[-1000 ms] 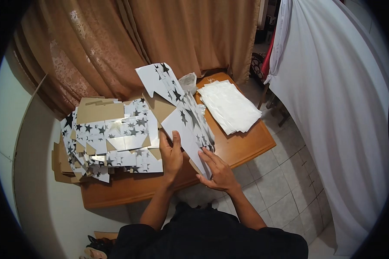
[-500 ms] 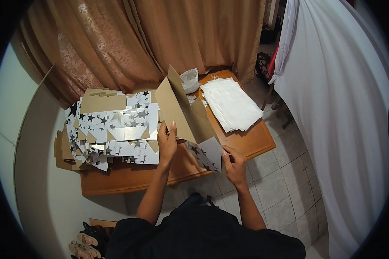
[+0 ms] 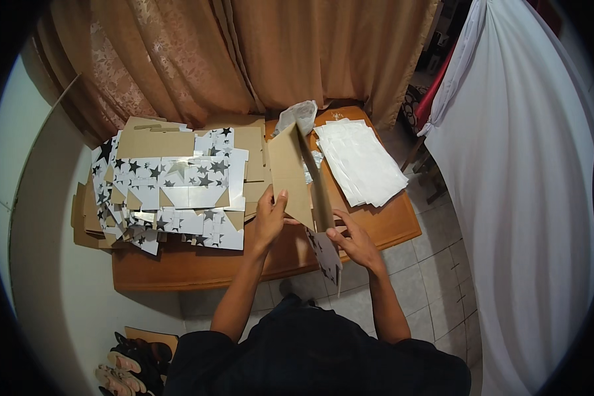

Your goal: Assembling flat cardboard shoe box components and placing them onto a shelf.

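A partly folded cardboard box [image 3: 289, 173], brown inside, is held up over the front of the wooden table. My left hand [image 3: 270, 219] grips its left panel near the lower edge, thumb on the brown face and fingers behind. On the other side, my right hand [image 3: 358, 244] pinches the right panel close to its lower corner. A white flap with dark stars [image 3: 323, 254] hangs down between the hands, past the table edge. To the left lies a pile of flat star-printed cardboard pieces [image 3: 204, 197], some with their brown sides up.
Several white sheets [image 3: 362, 162] lie stacked on the right of the table [image 3: 389, 223]. A clear plastic bag [image 3: 297, 116] sits behind the box. Brown curtains [image 3: 290, 53] hang at the back, a white cloth [image 3: 488, 165] at the right. Shoes [image 3: 131, 369] stand lower left.
The box's two panels have come closer together and the right panel stands steeper. My right hand has shifted up from the hanging flap to the panel. That flap now points more downward.
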{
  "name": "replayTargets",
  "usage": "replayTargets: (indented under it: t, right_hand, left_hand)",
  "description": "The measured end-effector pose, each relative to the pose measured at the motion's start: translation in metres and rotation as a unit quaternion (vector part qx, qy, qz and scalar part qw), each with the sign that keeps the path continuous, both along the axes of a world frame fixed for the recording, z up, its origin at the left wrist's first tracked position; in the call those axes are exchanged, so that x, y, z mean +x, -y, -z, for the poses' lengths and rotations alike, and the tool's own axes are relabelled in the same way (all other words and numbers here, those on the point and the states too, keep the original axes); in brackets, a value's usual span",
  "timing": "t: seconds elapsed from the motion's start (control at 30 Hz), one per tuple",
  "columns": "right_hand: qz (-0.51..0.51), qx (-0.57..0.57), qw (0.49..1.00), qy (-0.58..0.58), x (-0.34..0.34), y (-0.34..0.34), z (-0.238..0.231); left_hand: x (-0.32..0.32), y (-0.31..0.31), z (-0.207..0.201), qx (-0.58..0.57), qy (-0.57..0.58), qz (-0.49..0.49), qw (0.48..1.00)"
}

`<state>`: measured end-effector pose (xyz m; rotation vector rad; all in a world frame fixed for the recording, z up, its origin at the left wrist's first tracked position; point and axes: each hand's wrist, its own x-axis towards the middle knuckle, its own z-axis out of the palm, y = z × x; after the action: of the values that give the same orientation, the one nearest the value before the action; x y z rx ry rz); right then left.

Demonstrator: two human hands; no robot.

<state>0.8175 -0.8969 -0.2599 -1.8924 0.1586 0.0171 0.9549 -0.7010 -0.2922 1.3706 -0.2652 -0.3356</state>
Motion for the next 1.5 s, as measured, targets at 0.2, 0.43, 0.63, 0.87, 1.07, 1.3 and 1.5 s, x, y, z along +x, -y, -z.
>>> replayTargets:
  t: [0.2, 0.43, 0.63, 0.87, 1.07, 1.3, 1.5]
  right_hand:
    - [0.073, -0.160, 0.984, 0.000, 0.028, -0.004, -0.012]
    - [0.155, -0.123, 0.980, 0.025, 0.051, 0.051, 0.028]
    - [0.101, 0.037, 0.994, 0.007, 0.083, 0.066, 0.065]
    - [0.006, -0.001, 0.999, -0.041, 0.104, 0.087, 0.102]
    - [-0.020, -0.182, 0.983, 0.007, 0.096, 0.098, 0.108]
    - [-0.061, -0.257, 0.962, -0.061, 0.085, 0.089, 0.108]
    - [-0.076, -0.226, 0.971, -0.010, 0.089, 0.080, 0.153]
  left_hand:
    - [0.016, 0.003, -0.003, -0.051, -0.024, 0.043, 0.998]
    - [0.031, -0.036, -0.017, 0.151, 0.100, 0.000, 0.983]
    - [0.001, -0.056, -0.051, 0.291, 0.093, -0.032, 0.952]
    - [-0.031, -0.020, -0.045, 0.372, 0.142, -0.108, 0.911]
    - [-0.045, 0.022, 0.019, 0.463, 0.147, -0.128, 0.865]
    - [-0.063, 0.045, 0.073, 0.509, 0.183, -0.130, 0.831]
    - [-0.062, 0.036, 0.097, 0.498, 0.140, -0.106, 0.849]
